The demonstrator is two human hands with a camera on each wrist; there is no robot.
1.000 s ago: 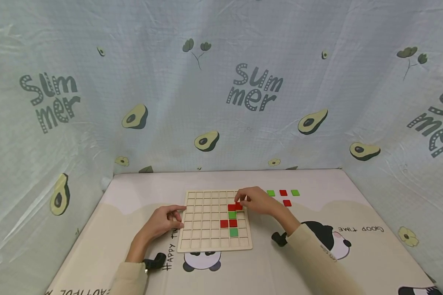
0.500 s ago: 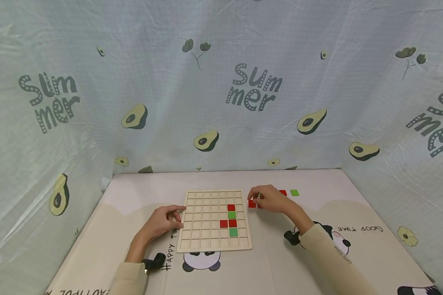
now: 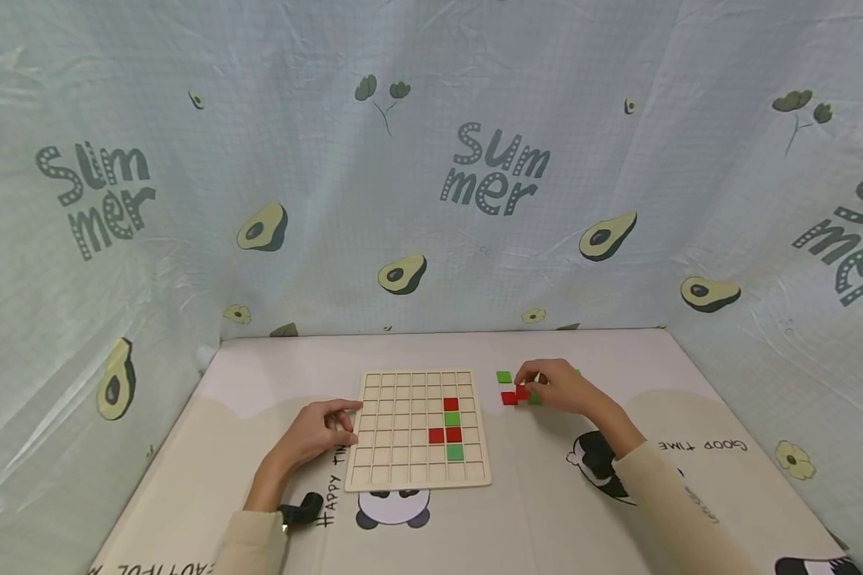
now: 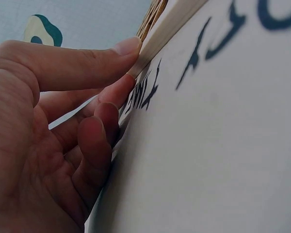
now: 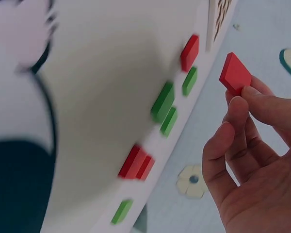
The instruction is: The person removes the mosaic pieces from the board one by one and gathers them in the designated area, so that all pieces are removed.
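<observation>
A red square tile [image 5: 235,75] is pinched between the thumb and fingers of my right hand [image 3: 561,386], over a group of tiles right of the wooden grid board [image 3: 403,431]. Close below it, a red tile [image 3: 509,398] lies with a green tile [image 3: 504,377] behind it; the hand partly covers another green tile [image 3: 535,398]. My left hand [image 3: 320,429] touches the board's left edge with thumb and index finger, spread apart, its other fingers loosely bent. Several red and green tiles, such as one red tile [image 3: 452,434], sit in grid cells on the board's right half.
In the right wrist view, several more tiles lie on the table, among them a green tile [image 5: 121,212] and stacked-looking red tiles [image 5: 132,162]. A printed cloth [image 3: 518,511] covers the table, and a patterned curtain [image 3: 431,303] stands behind it.
My right hand has carried the red tile from over the board's right edge rightward to the loose tiles. The left hand and board have stayed in place.
</observation>
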